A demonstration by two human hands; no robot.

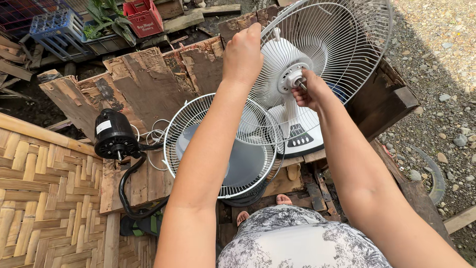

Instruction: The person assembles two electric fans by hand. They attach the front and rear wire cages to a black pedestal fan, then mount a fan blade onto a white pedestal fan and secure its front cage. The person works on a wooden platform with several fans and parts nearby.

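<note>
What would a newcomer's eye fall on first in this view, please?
Most striking is the white fan at upper centre, its rear wire guard tilted up: the left hand grips the guard's rim while the right hand holds a tool at the hub. Below it, a separate round wire guard rests at the centre over grey blades. To the left, a black fan motor with a thick cable sits on weathered boards.

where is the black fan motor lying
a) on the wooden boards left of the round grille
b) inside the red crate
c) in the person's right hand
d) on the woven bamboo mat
a: the black fan motor lies on the wooden boards, left of the round grille, its cable trailing down.
</note>
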